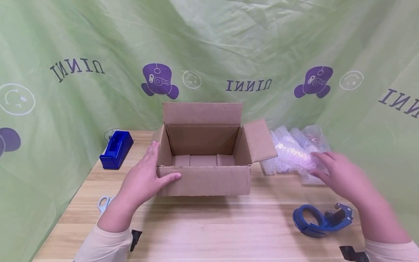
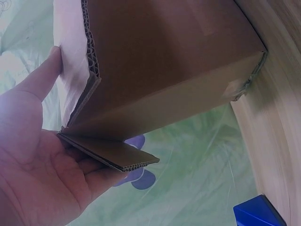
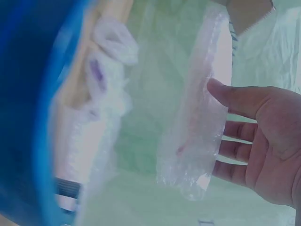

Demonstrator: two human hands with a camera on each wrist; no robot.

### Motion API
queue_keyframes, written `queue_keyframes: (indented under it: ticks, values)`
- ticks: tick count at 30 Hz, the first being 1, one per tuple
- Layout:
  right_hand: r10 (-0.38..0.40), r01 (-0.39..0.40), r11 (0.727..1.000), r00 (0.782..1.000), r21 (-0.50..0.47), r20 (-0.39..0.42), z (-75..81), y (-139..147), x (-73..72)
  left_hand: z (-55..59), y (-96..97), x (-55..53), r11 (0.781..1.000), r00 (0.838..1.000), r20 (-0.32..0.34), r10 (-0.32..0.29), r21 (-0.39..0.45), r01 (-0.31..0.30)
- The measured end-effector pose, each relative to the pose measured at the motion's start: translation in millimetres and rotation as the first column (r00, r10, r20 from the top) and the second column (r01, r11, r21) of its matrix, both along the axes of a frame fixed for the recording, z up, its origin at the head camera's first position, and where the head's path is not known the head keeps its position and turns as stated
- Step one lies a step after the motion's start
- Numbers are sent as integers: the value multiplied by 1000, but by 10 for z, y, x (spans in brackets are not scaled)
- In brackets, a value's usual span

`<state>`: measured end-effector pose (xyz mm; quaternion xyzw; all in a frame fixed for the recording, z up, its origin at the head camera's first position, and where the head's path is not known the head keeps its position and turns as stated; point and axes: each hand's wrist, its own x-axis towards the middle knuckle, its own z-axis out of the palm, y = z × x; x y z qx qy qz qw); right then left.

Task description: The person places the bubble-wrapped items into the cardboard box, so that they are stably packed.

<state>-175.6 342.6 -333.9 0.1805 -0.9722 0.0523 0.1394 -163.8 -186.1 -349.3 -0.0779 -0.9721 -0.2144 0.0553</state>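
Observation:
An open cardboard box stands mid-table, its far flap upright and its right flap folded outward. My left hand grips its near left corner, thumb on the front and fingers along the left side. In the left wrist view, those fingers lie behind the small side flap. To the right of the box, my right hand pinches a bubble-wrap packet between thumb and fingers. Something small and reddish shows through its plastic. More bubble-wrapped packets lie beside it in the right wrist view.
A blue tape dispenser sits at the back left. Light-blue scissors are partly covered by my left forearm. A blue hand-held tape gun lies at the front right. Green printed cloth hangs close behind the wooden table.

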Motion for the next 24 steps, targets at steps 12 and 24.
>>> queue_keyframes:
  ticks: [12, 24]
  values:
    - [-106, 91, 991, 980, -95, -170, 424, -134, -203, 0, 1, -5, 1000, 1000, 5, -2, -7, 2]
    - [-6, -25, 989, 979, -147, -206, 862, -678, -446, 3, -5, -10, 1000, 1000, 7, -4, -8, 4]
